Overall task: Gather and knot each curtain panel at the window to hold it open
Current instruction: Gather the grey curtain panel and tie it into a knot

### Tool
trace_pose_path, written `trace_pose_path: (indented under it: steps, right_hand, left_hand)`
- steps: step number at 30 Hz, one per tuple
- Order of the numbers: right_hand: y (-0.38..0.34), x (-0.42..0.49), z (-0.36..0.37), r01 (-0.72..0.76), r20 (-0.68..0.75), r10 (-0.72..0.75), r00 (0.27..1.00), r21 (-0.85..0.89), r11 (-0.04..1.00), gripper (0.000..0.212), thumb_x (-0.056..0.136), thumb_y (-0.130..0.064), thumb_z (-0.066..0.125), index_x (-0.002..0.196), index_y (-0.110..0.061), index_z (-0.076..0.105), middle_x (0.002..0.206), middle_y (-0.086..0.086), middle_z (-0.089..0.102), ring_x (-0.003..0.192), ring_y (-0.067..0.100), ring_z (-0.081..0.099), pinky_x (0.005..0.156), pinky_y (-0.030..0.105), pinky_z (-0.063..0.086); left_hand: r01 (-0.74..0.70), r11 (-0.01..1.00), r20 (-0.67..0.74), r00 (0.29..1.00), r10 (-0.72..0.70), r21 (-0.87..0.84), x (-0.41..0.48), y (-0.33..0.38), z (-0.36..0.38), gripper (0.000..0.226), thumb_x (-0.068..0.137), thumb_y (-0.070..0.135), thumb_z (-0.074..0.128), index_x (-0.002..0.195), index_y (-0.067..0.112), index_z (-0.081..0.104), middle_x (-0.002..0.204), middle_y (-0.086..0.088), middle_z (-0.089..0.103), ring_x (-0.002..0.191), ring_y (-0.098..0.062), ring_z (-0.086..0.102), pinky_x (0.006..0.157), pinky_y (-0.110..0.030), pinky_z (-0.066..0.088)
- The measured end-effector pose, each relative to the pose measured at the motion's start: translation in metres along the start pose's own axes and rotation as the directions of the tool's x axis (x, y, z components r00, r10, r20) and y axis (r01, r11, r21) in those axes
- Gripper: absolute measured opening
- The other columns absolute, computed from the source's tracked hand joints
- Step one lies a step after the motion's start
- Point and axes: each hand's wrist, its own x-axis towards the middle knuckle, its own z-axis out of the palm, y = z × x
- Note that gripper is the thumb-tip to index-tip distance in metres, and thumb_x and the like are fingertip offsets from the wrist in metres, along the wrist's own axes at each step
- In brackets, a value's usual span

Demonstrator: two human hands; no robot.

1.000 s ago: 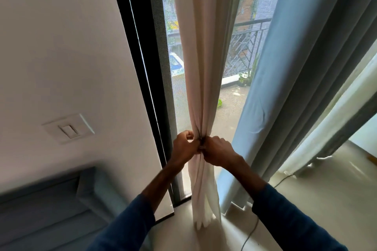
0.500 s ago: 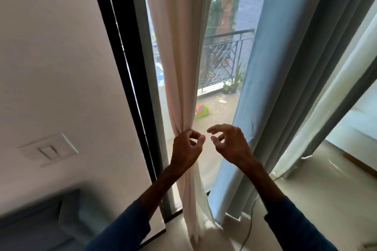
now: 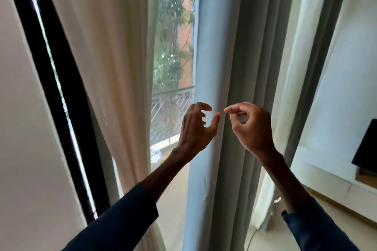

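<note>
1. Now the cream curtain panel (image 3: 106,57), left of the left-hand fingers, hangs free. Half a second back the left hand (image 3: 195,128) gripped it; that hand holds nothing now, its fingers loosely curled and the thumb apart.
2. Both hands have swung across to the grey-blue curtain panel (image 3: 224,47), which hangs straight and ungathered behind the fingertips.
3. The right hand (image 3: 251,128) is empty too, forefinger and thumb bent toward each other, tips close to a fold.
4. By my reading the cream panel is finished with and the grey one comes next. No knot in the cream cloth shows here.
5. Far left of the fingers runs the black window frame (image 3: 51,87). A balcony railing (image 3: 173,104) shows beyond the left fingers. Right of the right fingers hangs a pale sheer curtain (image 3: 302,87), which could get swept into the gather.
</note>
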Motion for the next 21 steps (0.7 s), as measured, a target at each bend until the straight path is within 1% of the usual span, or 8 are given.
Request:
trace_pose_path:
  steps: [2,4,6,8,11,14,18,21]
  right_hand:
    - [0.007,0.036,-0.007,0.055,-0.083,-0.054,0.995,0.009,0.998,0.016,0.087,-0.005,0.067,0.093,-0.014,0.078,0.093,-0.004,0.076,0.08,0.005,0.068,0.078,0.005,0.049]
    - [0.018,0.072,-0.011,0.093,-0.15,-0.089,0.985,0.02,0.995,0.016,0.086,-0.006,0.068,0.098,-0.014,0.076,0.096,-0.003,0.075,0.082,0.006,0.067,0.081,0.021,0.057]
    - [0.031,0.108,-0.012,0.109,-0.201,-0.098,0.975,0.042,0.993,0.021,0.085,-0.01,0.071,0.105,-0.014,0.072,0.101,-0.002,0.072,0.088,0.008,0.065,0.08,0.034,0.06]
    - [0.044,0.144,-0.017,0.159,-0.237,-0.131,0.963,0.101,0.982,0.034,0.083,-0.017,0.077,0.115,-0.014,0.067,0.11,-0.001,0.066,0.096,0.008,0.061,0.079,0.031,0.059]
    - [0.059,0.204,-0.025,0.168,-0.219,-0.127,0.968,0.18,0.969,0.058,0.081,-0.031,0.082,0.131,-0.018,0.056,0.129,-0.002,0.057,0.114,0.008,0.054,0.092,0.024,0.052]
    - [0.067,0.265,-0.033,0.152,-0.165,-0.117,0.979,0.217,0.964,0.078,0.078,-0.042,0.083,0.142,-0.02,0.044,0.141,0.0,0.049,0.127,0.015,0.049,0.104,0.034,0.048]
    - [0.062,0.342,-0.04,0.135,-0.093,-0.116,0.989,0.229,0.964,0.098,0.076,-0.052,0.081,0.151,-0.015,0.031,0.151,0.006,0.04,0.137,0.024,0.042,0.111,0.044,0.042]
    - [0.052,0.4,-0.044,0.129,-0.056,-0.119,0.991,0.237,0.963,0.094,0.076,-0.051,0.081,0.146,-0.006,0.037,0.145,0.013,0.048,0.132,0.031,0.047,0.109,0.047,0.042]
  left_hand:
    - [-0.062,0.998,-0.061,0.996,0.064,0.032,0.035,0.011,0.01,0.037,0.084,0.045,0.071,0.109,0.02,0.059,0.109,0.007,0.061,0.09,-0.009,0.06,0.074,-0.033,0.056]
    - [-0.125,0.99,-0.106,0.986,0.132,0.071,0.07,0.023,0.019,0.043,0.083,0.046,0.071,0.114,0.019,0.056,0.114,0.006,0.058,0.097,-0.012,0.058,0.081,-0.036,0.054]
    - [-0.183,0.976,-0.15,0.968,0.2,0.118,0.105,0.036,0.026,0.05,0.082,0.043,0.073,0.119,0.016,0.053,0.119,0.005,0.056,0.1,-0.015,0.057,0.084,-0.035,0.053]
    - [-0.218,0.963,-0.208,0.946,0.249,0.159,0.142,0.053,0.034,0.058,0.08,0.039,0.075,0.126,0.014,0.049,0.124,0.003,0.053,0.103,-0.016,0.057,0.083,-0.03,0.05]
    - [-0.245,0.949,-0.288,0.911,0.295,0.198,0.203,0.084,0.041,0.067,0.079,0.035,0.077,0.132,0.012,0.042,0.128,0.0,0.051,0.107,-0.016,0.056,0.084,-0.017,0.04]
    - [-0.263,0.931,-0.387,0.854,0.347,0.255,0.261,0.121,0.046,0.07,0.079,0.031,0.078,0.133,0.007,0.042,0.128,-0.008,0.055,0.113,-0.021,0.054,0.088,-0.013,0.033]
    - [-0.25,0.904,-0.476,0.784,0.399,0.347,0.323,0.168,0.04,0.071,0.077,0.031,0.077,0.133,0.008,0.04,0.124,-0.012,0.056,0.11,-0.026,0.056,0.085,-0.028,0.043]
    - [-0.221,0.868,-0.537,0.709,0.457,0.446,0.362,0.206,0.026,0.07,0.076,0.028,0.075,0.134,0.013,0.038,0.122,-0.011,0.059,0.105,-0.032,0.061,0.081,-0.041,0.054]
